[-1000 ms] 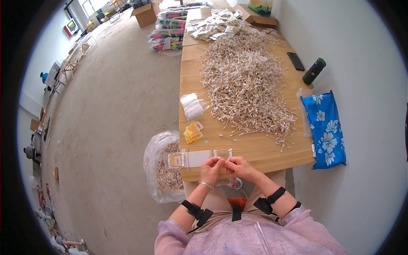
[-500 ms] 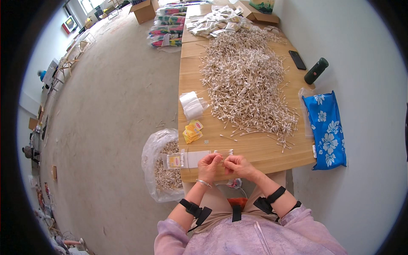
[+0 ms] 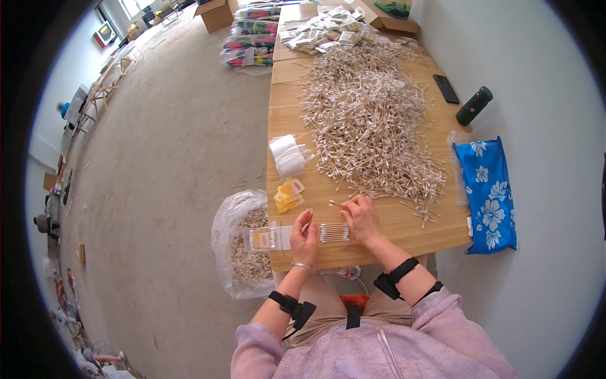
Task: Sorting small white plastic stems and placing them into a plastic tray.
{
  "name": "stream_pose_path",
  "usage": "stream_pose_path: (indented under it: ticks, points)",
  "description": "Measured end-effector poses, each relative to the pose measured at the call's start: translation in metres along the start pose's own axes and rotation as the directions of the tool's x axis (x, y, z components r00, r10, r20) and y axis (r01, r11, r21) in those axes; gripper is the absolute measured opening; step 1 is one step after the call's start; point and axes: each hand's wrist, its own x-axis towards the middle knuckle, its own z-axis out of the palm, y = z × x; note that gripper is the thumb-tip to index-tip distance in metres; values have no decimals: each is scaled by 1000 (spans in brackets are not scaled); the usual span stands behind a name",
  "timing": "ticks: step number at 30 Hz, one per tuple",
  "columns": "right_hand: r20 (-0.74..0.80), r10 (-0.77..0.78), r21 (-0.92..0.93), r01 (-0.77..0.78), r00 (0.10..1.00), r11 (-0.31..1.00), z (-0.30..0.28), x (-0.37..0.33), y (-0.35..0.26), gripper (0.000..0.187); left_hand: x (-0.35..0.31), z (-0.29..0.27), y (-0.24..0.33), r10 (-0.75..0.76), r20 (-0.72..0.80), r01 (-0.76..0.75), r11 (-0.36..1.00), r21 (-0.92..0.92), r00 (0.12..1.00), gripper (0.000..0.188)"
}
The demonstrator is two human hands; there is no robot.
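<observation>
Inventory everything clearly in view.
table: one, tan, centre
swab pile: uncountable, white, on table
swab row: one, white, between hands
sachets: many, whitish, far end
bags: several, white, left edge
cards: several, yellow, near bags
swab pack: one, clear, near left corner
phone: one, black, right edge
bottle: one, green, beside phone
floral package: one, blue, right
swab sack: one, clear, floor
bundles: several, multicoloured, far floor
boxes: several, brown, background
left hand: one, bare, beside row
right hand: one, bare, by loose swab

No lettering can be read. Left of the pile (image 3: 372,120), the cards (image 3: 288,196) carry a red mark too small to make out; farther from the pile, the packet (image 3: 262,238) shows a blurred yellow label; right of the pile, the bottle (image 3: 474,106) bears a tiny illegible mark.
</observation>
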Motion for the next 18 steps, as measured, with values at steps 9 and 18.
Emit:
stream_pose_path:
  ticks: [9,18]
  points:
    - [73,-77,-26,79,994,997,13,-12,-1,9,7,-2,-22,-11,-9,10,997,-76,1000,37]
    - [-73,69,-52,-73,995,996,19,-35,-15,15,14,0,-34,-19,-15,15,979,-203,1000,38]
